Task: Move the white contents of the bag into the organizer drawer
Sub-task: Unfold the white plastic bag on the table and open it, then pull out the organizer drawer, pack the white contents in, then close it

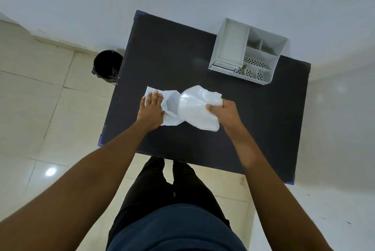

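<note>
A white plastic bag lies flat on the dark table. My left hand presses flat on the bag's left end, fingers spread. A rounded white sheet-like bundle sticks out of the bag's right side. My right hand pinches this white bundle at its right edge, just above the table. The grey organizer stands at the table's far right; its small drawer sits at its lower left front and looks shut.
A black waste bin stands on the tiled floor left of the table. A white wall runs behind the table. My legs are at the table's near edge.
</note>
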